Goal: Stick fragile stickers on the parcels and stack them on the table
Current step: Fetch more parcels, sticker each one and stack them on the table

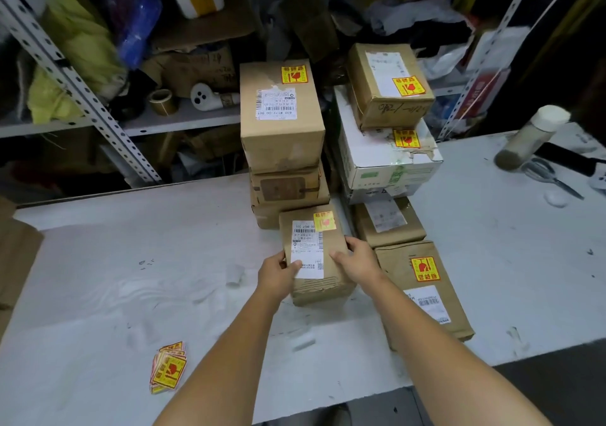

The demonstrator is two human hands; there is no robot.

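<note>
A small brown parcel (331,261) with a white label and a yellow fragile sticker (324,221) sits on the white table (131,278), in front of a stack of brown parcels (281,120). My left hand (278,274) grips its left side, thumb on the label. My right hand (355,260) grips its right side. A pile of yellow fragile stickers (168,367) lies at the near left. A flat stickered parcel (423,291) lies just right of my right arm.
A second stack at the right has a white box (387,163) under a brown stickered box (388,84). A bottle (531,137) and scissors (551,176) lie at the far right. Metal shelving (82,91) with clutter stands behind the table.
</note>
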